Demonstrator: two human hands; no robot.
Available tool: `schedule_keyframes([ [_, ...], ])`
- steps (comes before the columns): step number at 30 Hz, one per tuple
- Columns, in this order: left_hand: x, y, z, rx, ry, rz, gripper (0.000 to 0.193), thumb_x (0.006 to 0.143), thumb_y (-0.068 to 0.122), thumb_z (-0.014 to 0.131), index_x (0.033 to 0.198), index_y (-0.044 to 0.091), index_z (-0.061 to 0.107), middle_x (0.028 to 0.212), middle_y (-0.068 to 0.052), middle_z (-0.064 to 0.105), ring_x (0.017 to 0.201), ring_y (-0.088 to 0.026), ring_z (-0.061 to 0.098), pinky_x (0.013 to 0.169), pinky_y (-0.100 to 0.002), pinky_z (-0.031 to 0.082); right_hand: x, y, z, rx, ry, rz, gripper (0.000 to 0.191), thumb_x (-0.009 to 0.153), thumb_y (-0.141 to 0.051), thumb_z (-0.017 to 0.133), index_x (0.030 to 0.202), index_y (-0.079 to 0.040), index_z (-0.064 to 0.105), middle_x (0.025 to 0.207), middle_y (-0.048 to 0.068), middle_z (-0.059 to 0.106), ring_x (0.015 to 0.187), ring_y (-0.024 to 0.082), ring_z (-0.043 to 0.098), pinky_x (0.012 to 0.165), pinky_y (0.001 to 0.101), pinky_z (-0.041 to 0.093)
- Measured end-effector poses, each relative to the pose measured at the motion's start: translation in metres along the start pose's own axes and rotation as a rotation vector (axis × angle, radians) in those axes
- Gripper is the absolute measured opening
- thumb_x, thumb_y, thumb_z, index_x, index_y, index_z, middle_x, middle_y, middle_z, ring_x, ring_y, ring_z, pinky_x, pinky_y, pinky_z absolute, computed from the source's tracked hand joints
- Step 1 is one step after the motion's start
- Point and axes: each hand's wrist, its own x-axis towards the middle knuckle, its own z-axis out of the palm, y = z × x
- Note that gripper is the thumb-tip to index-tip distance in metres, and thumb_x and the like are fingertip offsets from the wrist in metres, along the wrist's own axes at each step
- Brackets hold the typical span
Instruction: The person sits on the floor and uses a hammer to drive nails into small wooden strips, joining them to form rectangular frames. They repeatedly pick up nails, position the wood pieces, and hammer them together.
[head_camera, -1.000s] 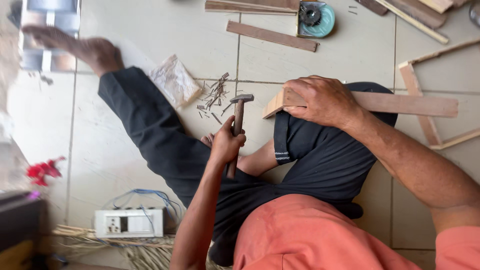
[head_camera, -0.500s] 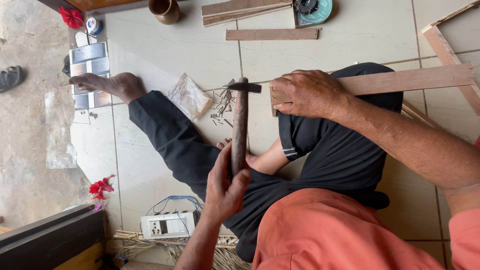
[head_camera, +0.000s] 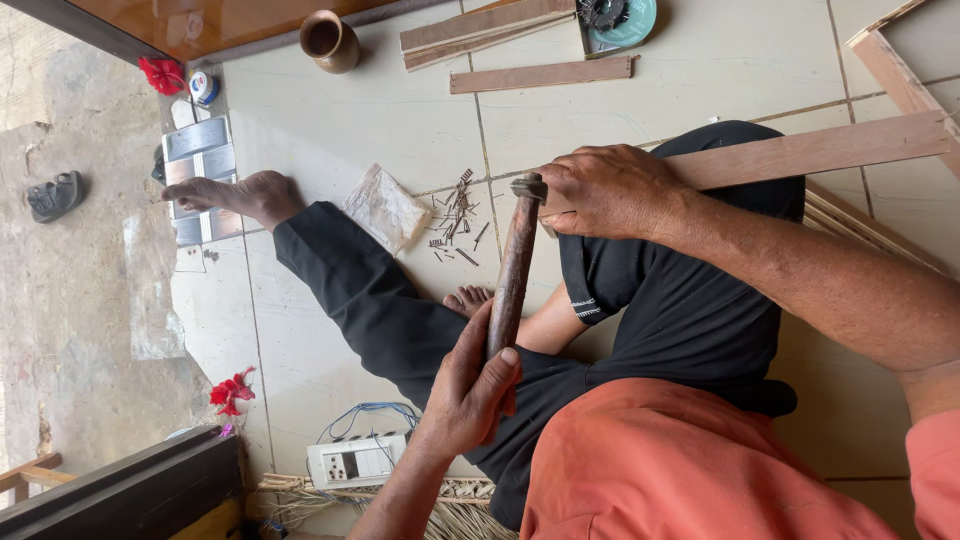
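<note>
Down on the pale tiled floor (head_camera: 700, 70), a person sits with one leg in dark trousers (head_camera: 360, 300) stretched out. Their left hand (head_camera: 470, 385) is wrapped tight around the brown wooden handle of a hammer (head_camera: 512, 270), fingers closed all the way round it near the bottom end. The hammer's metal head sits at the top, touching the end of a long flat strip of light brown wood (head_camera: 810, 150). Their right hand (head_camera: 610, 190) lies on top of that strip, fingers curled down over its end, pressing it onto the raised knee. The hammer head is just beside those fingers.

Near the hammer head, a little heap of small dark nails (head_camera: 455, 215) is spread on the floor. Beside the nails lies a clear plastic bag (head_camera: 385, 207). A white power strip with a blue cord (head_camera: 357, 460) rests close to the left arm. Far up by the wall stands a small brown clay pot (head_camera: 328, 40), with more wood strips (head_camera: 540, 75) and a round teal tin (head_camera: 615, 20) near it. Two red flowers (head_camera: 232, 392) lie by the doorway.
</note>
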Motion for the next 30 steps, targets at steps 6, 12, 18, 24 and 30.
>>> schedule_keyframes([
  [6,-0.030,0.016,0.007,-0.064,-0.028,0.507,0.050,0.108,0.030,0.056,0.146,0.002,0.042,0.081,-0.004,0.058,0.062,-0.009,0.052,0.054,-0.023,0.043,-0.001,0.000,0.002,0.006,-0.018,0.028,0.061,0.084,-0.046,0.075,0.133,-0.012,0.061,0.114,0.012,0.072,0.110,0.030,0.068,0.094,0.0461,0.056],
  [12,-0.007,0.024,0.013,0.108,0.074,0.078,0.058,0.101,0.028,0.049,0.148,-0.005,0.041,0.067,-0.003,0.053,0.053,-0.008,0.049,0.048,-0.023,0.043,-0.002,-0.008,-0.012,-0.013,-0.086,0.061,0.049,0.090,-0.043,0.067,0.126,-0.010,0.064,0.110,0.011,0.074,0.106,0.026,0.071,0.092,0.0434,0.059],
  [18,-0.037,0.024,0.006,-0.122,0.012,0.396,0.051,0.104,0.030,0.054,0.138,-0.004,0.040,0.080,-0.005,0.054,0.060,-0.009,0.047,0.052,-0.024,0.041,0.001,-0.009,-0.015,0.024,0.010,0.002,0.052,0.084,-0.043,0.076,0.124,-0.012,0.065,0.109,0.011,0.075,0.103,0.029,0.071,0.087,0.0458,0.060],
  [24,-0.021,-0.031,-0.006,-0.103,0.060,0.425,0.065,0.104,0.039,0.062,0.145,-0.007,0.039,0.084,-0.002,0.058,0.063,-0.005,0.051,0.054,-0.020,0.042,-0.001,0.003,0.004,0.002,0.065,-0.020,0.052,0.083,-0.042,0.076,0.124,-0.012,0.066,0.108,0.011,0.075,0.102,0.029,0.072,0.086,0.0459,0.060],
  [30,0.068,-0.065,-0.012,0.220,0.463,0.410,0.036,0.091,0.010,0.077,0.120,-0.002,0.061,0.089,-0.003,0.065,0.080,-0.008,0.058,0.071,-0.025,0.052,-0.005,0.003,0.005,-0.054,0.124,-0.084,0.055,0.080,-0.044,0.079,0.121,-0.009,0.068,0.107,0.014,0.076,0.099,0.031,0.073,0.084,0.0466,0.060],
])
